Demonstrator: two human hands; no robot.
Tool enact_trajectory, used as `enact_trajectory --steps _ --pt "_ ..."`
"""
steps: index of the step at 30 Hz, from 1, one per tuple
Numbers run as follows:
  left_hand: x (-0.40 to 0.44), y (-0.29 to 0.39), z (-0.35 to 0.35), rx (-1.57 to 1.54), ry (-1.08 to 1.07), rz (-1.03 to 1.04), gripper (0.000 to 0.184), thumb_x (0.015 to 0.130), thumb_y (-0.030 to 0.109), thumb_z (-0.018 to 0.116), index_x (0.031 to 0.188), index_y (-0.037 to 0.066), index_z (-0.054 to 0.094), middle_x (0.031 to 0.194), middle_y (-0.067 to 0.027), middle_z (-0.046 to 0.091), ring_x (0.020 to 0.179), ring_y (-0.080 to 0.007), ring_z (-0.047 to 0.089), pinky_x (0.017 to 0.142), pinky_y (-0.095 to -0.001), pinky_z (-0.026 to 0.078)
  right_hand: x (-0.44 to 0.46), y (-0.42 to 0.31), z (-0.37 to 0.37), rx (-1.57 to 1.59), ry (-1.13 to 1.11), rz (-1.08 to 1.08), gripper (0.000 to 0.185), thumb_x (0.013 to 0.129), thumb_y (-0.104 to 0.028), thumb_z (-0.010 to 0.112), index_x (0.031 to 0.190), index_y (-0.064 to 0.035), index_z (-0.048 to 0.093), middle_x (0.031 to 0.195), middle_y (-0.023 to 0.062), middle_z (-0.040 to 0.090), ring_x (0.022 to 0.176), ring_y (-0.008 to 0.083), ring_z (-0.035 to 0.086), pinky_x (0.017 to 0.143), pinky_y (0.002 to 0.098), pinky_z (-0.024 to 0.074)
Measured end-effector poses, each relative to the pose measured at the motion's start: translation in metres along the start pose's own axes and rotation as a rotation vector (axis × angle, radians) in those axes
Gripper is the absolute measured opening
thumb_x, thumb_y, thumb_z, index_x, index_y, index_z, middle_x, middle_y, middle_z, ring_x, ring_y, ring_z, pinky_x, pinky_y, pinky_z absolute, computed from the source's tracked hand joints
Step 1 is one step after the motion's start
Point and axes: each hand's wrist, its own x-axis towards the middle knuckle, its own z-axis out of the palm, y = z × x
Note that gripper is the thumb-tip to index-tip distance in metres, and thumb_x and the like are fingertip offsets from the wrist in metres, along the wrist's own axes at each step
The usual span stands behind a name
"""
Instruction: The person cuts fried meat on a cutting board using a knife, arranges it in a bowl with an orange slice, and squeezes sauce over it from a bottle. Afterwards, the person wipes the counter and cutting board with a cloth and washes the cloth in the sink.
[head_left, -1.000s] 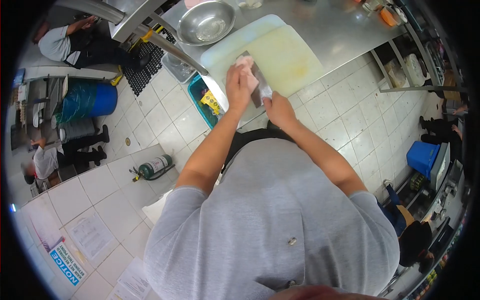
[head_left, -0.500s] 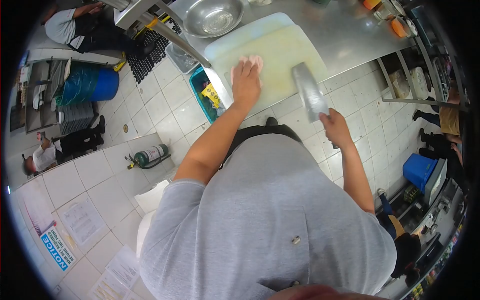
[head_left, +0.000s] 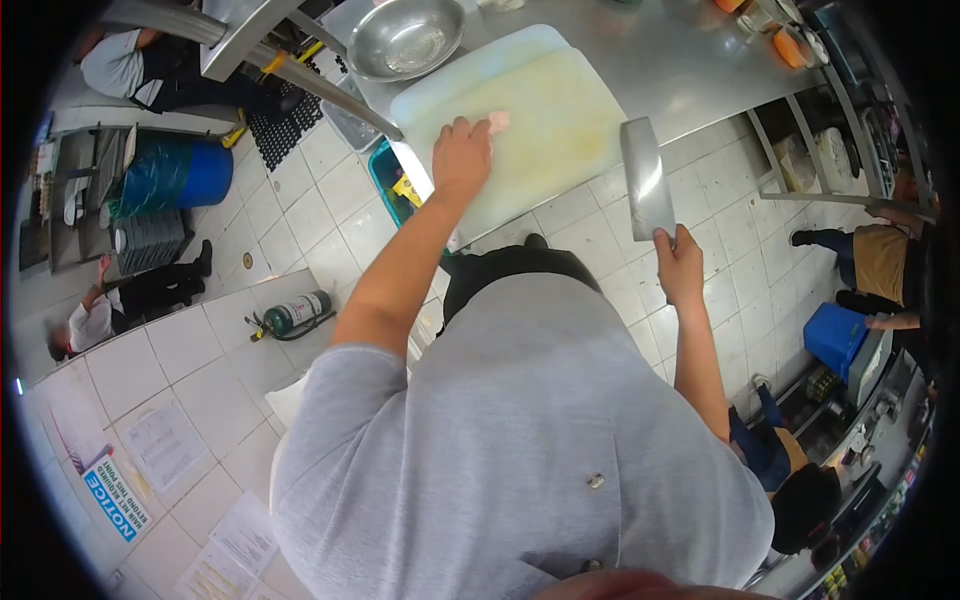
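My right hand grips the handle of a broad cleaver, its blade held up beyond the right edge of the cutting board. Palm down at the left part of the board is my left hand, its fingers bent and close together. A small pale pink piece of meat lies at its fingertips. Whether anything is under the palm is hidden. The board rests on a steel table.
A steel bowl stands behind the board at the left. Below the table's left edge is a teal bin. A metal post slants near the board's left corner. Other people stand farther off on both sides.
The cleaver has gone from under the meat out to the right and turned blade up. My left hand has shifted left on the board, leaving a smaller piece of meat visible.
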Motion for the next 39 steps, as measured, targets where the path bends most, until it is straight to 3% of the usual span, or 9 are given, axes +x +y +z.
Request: enact_trajectory --steps 4,7,12,18,26,27,31,36,39 --pt "-0.059 0.028 -0.013 -0.052 -0.146 0.057 0.030 0.101 0.018 0.068 0.130 0.012 0.073 0.107 -0.0193 0.066 0.093 -0.0427 0.071 0.081 -0.0558 0.059 0.009 -0.040 0.029 -0.123 0.036 -0.334 0.043 0.104 -0.018 0.066 0.145 -0.0056 0.066 0.112 0.0249 0.076 0.098 0.0447 0.075 0.086 0.0495 0.0611" --pt "-0.102 0.015 -0.063 -0.169 -0.306 0.165 0.027 0.102 0.017 0.067 0.126 0.011 0.077 0.103 -0.0197 0.067 0.087 -0.0424 0.072 0.081 -0.0542 0.060 0.022 -0.078 0.039 -0.366 -0.277 -0.461 0.066 0.097 0.002 0.061 0.160 -0.0159 0.058 0.130 0.0192 0.067 0.118 0.0382 0.071 0.095 0.0472 0.0610" --pt "-0.047 0.056 -0.110 -0.483 0.007 0.002 0.027 0.097 0.015 0.070 0.120 0.017 0.083 0.100 -0.0153 0.067 0.091 -0.0387 0.069 0.081 -0.0504 0.057 0.031 -0.091 0.086 -0.372 -0.470 -0.622 0.072 0.093 0.007 0.062 0.160 -0.0205 0.060 0.127 0.0165 0.064 0.114 0.0354 0.072 0.096 0.0475 0.0615" --pt "-0.045 0.062 -0.004 -0.296 0.111 0.249 0.031 0.093 0.016 0.074 0.121 0.019 0.085 0.101 -0.0119 0.067 0.100 -0.0365 0.066 0.085 -0.0518 0.053 0.024 -0.084 0.121 -0.291 -0.556 -0.558 0.067 0.097 0.004 0.060 0.157 -0.0265 0.064 0.127 0.0185 0.063 0.114 0.0372 0.071 0.097 0.0467 0.0602" --pt "-0.029 -0.039 -0.008 -0.314 0.220 -0.172 0.024 0.095 0.014 0.071 0.115 0.014 0.084 0.107 -0.0179 0.066 0.100 -0.0397 0.067 0.089 -0.0488 0.052 0.026 -0.076 0.080 0.063 -0.516 -0.547 0.064 0.094 -0.003 0.061 0.157 -0.0159 0.063 0.117 0.0212 0.069 0.105 0.0373 0.072 0.093 0.0435 0.0594" --pt "-0.027 -0.043 -0.009 -0.313 0.226 -0.167 0.024 0.095 0.014 0.071 0.115 0.014 0.084 0.107 -0.0179 0.066 0.100 -0.0397 0.067 0.089 -0.0488 0.052 0.026 -0.076 0.071 0.231 -0.566 -0.384 0.047 0.096 -0.005 0.064 0.143 -0.0010 0.068 0.094 0.0157 0.071 0.083 0.0282 0.072 0.077 0.0394 0.0601" --pt "-0.034 0.009 -0.056 -0.596 0.385 -0.155 0.021 0.098 0.013 0.070 0.114 0.006 0.082 0.101 -0.0185 0.070 0.094 -0.0398 0.065 0.083 -0.0487 0.053 0.038 -0.073 0.059 0.831 -0.853 0.237 0.012 0.103 -0.013 0.068 0.108 -0.0026 0.069 0.078 0.0024 0.064 0.060 0.0110 0.059 0.051 0.0293 0.0464" --pt "-0.043 0.073 -0.014 -0.474 0.468 0.365 0.021 0.096 0.019 0.073 0.115 0.010 0.077 0.101 -0.0170 0.066 0.099 -0.0424 0.063 0.088 -0.0565 0.054 0.028 -0.085 0.092 0.770 -0.799 0.093 0.019 0.106 -0.025 0.069 0.107 -0.0063 0.071 0.080 0.0003 0.064 0.061 0.0116 0.057 0.052 0.0302 0.0439" --pt "-0.008 0.021 -0.047 -0.377 0.449 0.050 0.025 0.098 0.021 0.071 0.118 0.010 0.079 0.105 -0.0163 0.065 0.102 -0.0409 0.065 0.091 -0.0549 0.057 0.019 -0.093 0.053 0.835 -0.891 0.169 0.012 0.098 -0.013 0.066 0.102 -0.0017 0.068 0.072 0.0021 0.061 0.057 0.0132 0.056 0.050 0.0302 0.0446"
